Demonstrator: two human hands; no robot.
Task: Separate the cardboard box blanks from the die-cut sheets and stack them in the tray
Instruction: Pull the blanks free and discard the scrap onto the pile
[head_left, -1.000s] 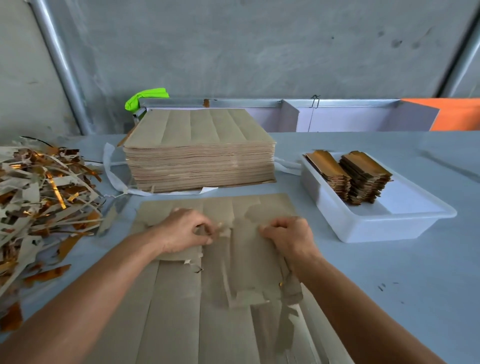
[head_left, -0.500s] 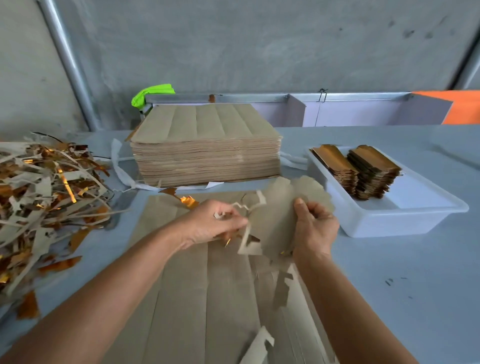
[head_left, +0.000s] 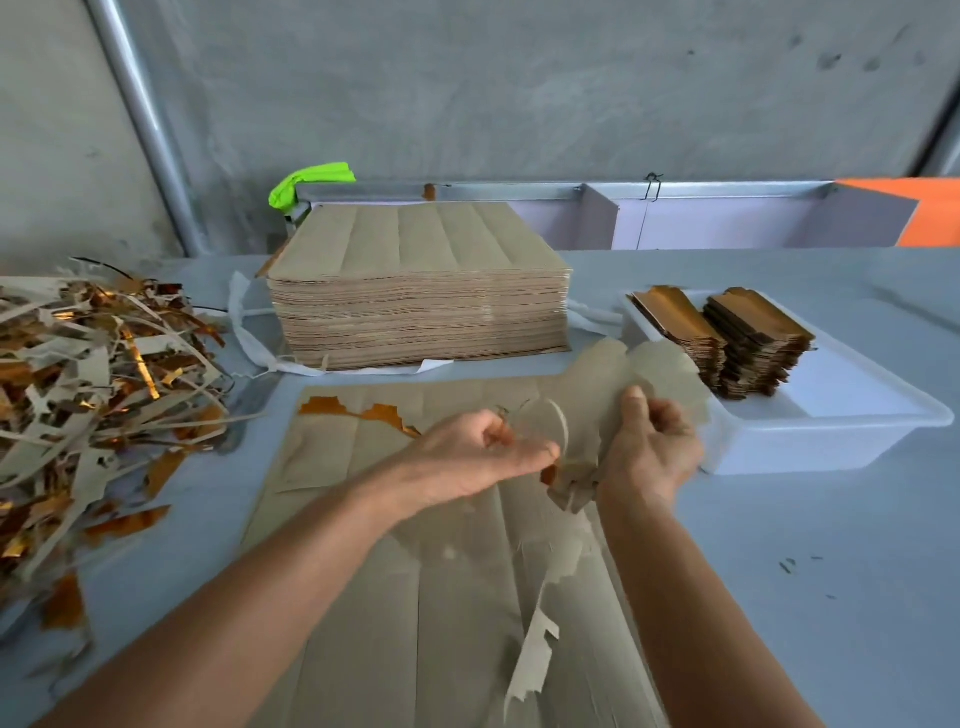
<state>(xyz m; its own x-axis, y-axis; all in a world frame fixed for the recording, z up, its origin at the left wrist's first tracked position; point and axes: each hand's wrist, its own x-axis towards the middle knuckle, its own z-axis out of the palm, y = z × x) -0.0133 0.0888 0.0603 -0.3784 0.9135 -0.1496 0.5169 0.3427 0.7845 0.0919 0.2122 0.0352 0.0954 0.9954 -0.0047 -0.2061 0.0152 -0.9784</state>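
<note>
Hands: both forearms reached forward over the flat die-cut cardboard sheet (head_left: 415, 597), meeting above it.
Right hand (head_left: 652, 454): fingers curled round a grey-brown cardboard box blank (head_left: 644, 371), lifted just beside the white plastic tray (head_left: 831, 441).
Left hand (head_left: 478, 457): pinched a thin curling scrap strip (head_left: 558, 426).
Surface: pale blue table (head_left: 805, 571), grey wall behind.
Tray: held two stacks of gold-faced blanks (head_left: 727, 338).
Left side: heap of offcuts (head_left: 88, 395).
Centre: tall pile of uncut sheets (head_left: 415, 291).

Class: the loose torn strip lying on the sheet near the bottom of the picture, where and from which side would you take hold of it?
Pinch the torn strip at its wider lower end, coming from the right: that edge seems curled off the sheet.
</note>
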